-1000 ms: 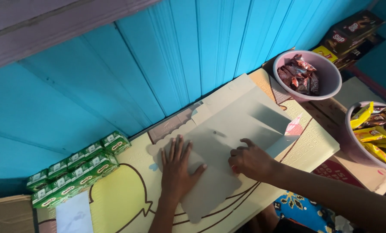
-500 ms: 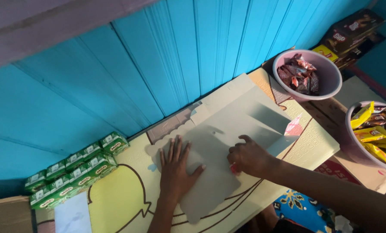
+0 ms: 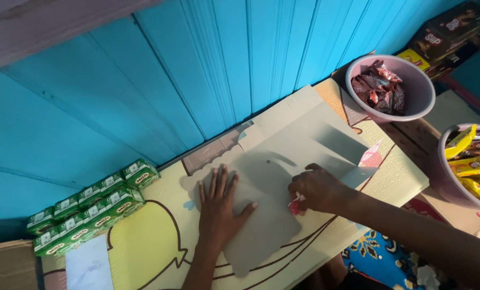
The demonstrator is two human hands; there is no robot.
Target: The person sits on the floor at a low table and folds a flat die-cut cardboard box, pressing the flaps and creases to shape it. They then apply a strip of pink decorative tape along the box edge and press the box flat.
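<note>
Nearest, the left hand (image 3: 218, 207) lies flat and open, fingers spread, palm down on the grey card (image 3: 272, 188), which rests on the cream board (image 3: 143, 241) with a brown outline drawing. Just right of it, the right hand (image 3: 318, 188) is closed around a small red tool (image 3: 295, 205) whose tip shows below the fist, touching the card near its right-hand edge; whether this is a cutter or a marker cannot be told. The step in hand appears to be marking or cutting the card. To do it well, the flat hand should press firmly so the card does not slide on the smooth board, and its fingertips should stay clear of the tool's line. The fist hides the tip, so a slow, even stroke with the wrist low seems wise. The card's near corner overhangs the board edge; pressure there could tip it. Left of the hands, a white sheet (image 3: 89, 266) lies on the board, and farther left green cartons (image 3: 89, 201) stand in rows, well apart from the work. Farther right, a bowl of yellow packets (image 3: 471, 161) sits near the forearm; a wide elbow swing could knock it. Farthest, a pink bowl (image 3: 390, 88) of dark sweets stands against the blue plank wall (image 3: 197, 80).
</note>
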